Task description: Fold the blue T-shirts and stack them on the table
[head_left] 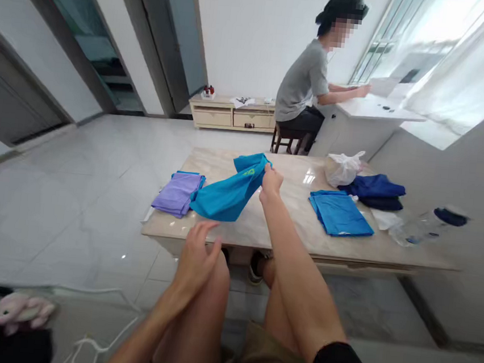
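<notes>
While another person [298, 81] sits side-on at the far wall, I watch the one seated nearer to me hold up a bright blue cloth [227, 197] over the pale, marble-look surface [287, 220]. The right hand [271, 182] has its fingers closed on one upper corner, and that single grip seems to be why the rest droops in a slanting fold towards the left, a small yellow-green mark showing near the held end. With only one corner taken, I judge the fabric free to swing or twist, its far end having no hold on it. The left hand [201, 252] has nothing in it; its fingers are loosely parted and curved above the left knee [219, 273], just beside the cloth's lower edge, and whether a fingertip brushes the fabric I cannot tell. Off to the left lies a folded purple cloth [176, 194] with blue showing beneath it, so near the hanging end that the two may touch. On the right, a folded blue piece [341, 214] lies flat by itself, perhaps set aside to leave the middle for handling. Behind it, dark blue fabric [373, 188] and a white plastic bag [343, 168] crowd the far right, with a clear bottle [423, 227] nearby, all beyond the cloth's reach.
</notes>
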Available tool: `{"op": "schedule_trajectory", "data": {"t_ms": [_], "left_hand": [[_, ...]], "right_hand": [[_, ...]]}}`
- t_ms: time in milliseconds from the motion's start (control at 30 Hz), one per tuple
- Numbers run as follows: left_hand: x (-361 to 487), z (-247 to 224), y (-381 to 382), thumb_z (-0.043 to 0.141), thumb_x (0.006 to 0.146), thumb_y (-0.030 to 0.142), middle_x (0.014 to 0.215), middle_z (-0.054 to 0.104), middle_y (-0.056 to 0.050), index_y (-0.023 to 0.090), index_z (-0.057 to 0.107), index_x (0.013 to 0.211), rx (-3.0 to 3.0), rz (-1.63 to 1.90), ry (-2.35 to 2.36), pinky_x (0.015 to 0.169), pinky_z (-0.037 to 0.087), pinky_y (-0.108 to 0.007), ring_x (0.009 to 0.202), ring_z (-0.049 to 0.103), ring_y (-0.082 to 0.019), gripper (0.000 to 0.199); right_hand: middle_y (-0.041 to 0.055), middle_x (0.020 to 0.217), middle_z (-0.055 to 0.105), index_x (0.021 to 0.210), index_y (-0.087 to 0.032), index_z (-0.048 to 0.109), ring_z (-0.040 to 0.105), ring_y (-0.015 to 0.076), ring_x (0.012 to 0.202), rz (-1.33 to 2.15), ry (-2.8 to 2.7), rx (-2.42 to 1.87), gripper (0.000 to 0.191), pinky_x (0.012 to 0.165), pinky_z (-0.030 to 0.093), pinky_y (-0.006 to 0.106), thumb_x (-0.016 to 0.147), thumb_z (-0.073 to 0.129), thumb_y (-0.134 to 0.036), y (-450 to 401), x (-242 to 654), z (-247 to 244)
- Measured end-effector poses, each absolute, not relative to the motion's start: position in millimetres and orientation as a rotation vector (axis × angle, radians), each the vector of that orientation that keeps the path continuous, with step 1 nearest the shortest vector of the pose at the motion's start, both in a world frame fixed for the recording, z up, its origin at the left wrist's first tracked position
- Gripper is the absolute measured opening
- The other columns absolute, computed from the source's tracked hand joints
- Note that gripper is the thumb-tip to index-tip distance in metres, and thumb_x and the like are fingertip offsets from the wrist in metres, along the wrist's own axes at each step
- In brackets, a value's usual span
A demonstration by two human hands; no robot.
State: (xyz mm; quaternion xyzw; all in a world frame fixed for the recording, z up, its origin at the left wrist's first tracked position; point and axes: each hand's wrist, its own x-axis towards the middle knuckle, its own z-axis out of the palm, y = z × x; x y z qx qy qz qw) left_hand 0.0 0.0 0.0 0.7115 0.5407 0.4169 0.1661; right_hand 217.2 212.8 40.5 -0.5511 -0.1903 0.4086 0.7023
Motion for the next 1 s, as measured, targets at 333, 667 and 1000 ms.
{"op": "schedule_trajectory", "data": {"t_ms": [333,667,1000], "left_hand": [[136,26,200,0.053,0.107,0.058,0.098,0.078,-0.008,0.018,0.074,0.099,1.584,0.928,1.004,0.094,0.056,-0.037,0.098,0.070,-0.025,0.045],[123,29,191,0.083,0.090,0.032,0.095,0.070,-0.003,0.023,0.066,0.091,1.989,1.153,1.270,0.089,0.053,-0.037,0.094,0.066,-0.022,0.020],[131,51,125,0.069,0.105,0.045,0.101,0.073,-0.004,0.024,0.066,0.104,1.940,1.246,1.208,0.086,0.055,-0.035,0.098,0.070,-0.022,0.021]], "right_hand": [[-0.0034,0.064,0.060,0.077,-0.021,0.068,0.050,0.0143,0.062,0.970,-1.003,-1.180,0.048,0.060,0.042,0.028,0.076,0.081,-0.068,198,275,46],[0.0036,0.071,0.071,0.086,-0.020,0.071,0.061,0.0184,0.064,0.649,-1.216,-1.409,0.041,0.060,0.043,0.030,0.092,0.065,-0.060,161,289,52],[0.0035,0.071,0.072,0.083,-0.018,0.073,0.060,0.0168,0.063,0.711,-1.166,-1.302,0.043,0.059,0.043,0.028,0.089,0.071,-0.061,134,274,66]]}}
